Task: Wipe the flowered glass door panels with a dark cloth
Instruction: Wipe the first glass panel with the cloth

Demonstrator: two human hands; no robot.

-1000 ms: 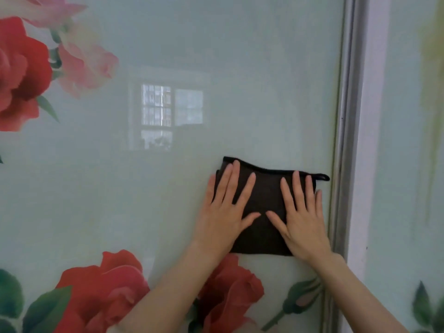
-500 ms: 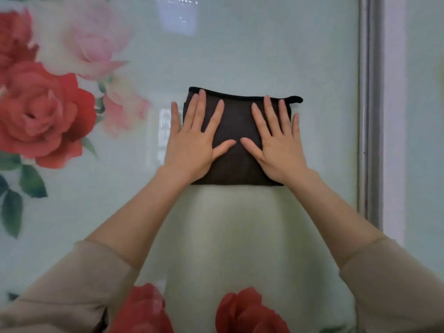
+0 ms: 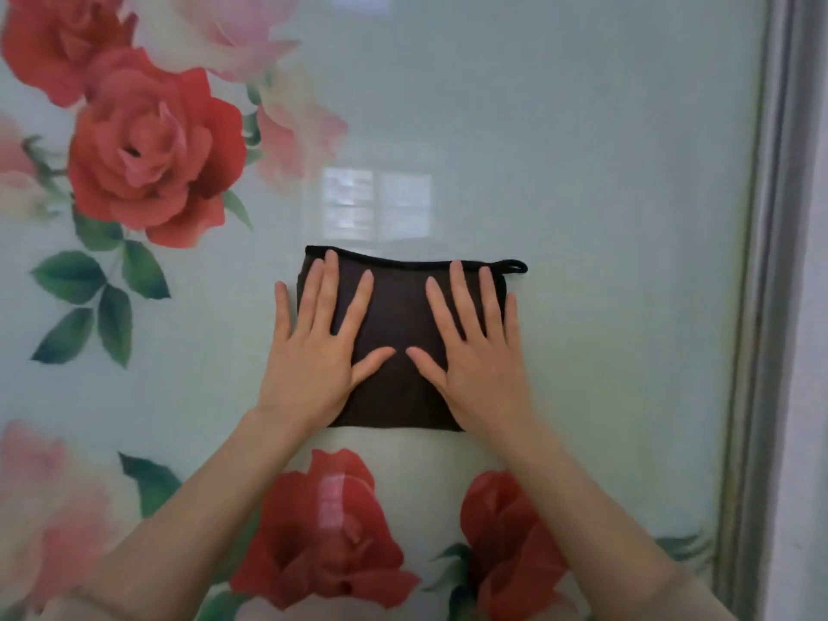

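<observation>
A folded dark cloth (image 3: 398,316) with a small loop at its top right corner lies flat against the flowered glass door panel (image 3: 582,172). My left hand (image 3: 320,351) presses on its left half, fingers spread and pointing up, the little finger off the cloth on the glass. My right hand (image 3: 477,351) presses on its right half the same way. The thumbs almost meet at the cloth's middle. Both forearms reach up from the bottom of the view.
Printed red and pink roses (image 3: 152,150) fill the upper left, more red roses (image 3: 331,531) sit below the cloth. A grey metal door frame (image 3: 761,307) runs down the right side, well right of the cloth. A window reflection (image 3: 376,203) shows just above the cloth.
The hands slid the cloth up the glass, then back down and to the left, away from the frame and closer to the lower roses. Both palms stayed flat on it.
</observation>
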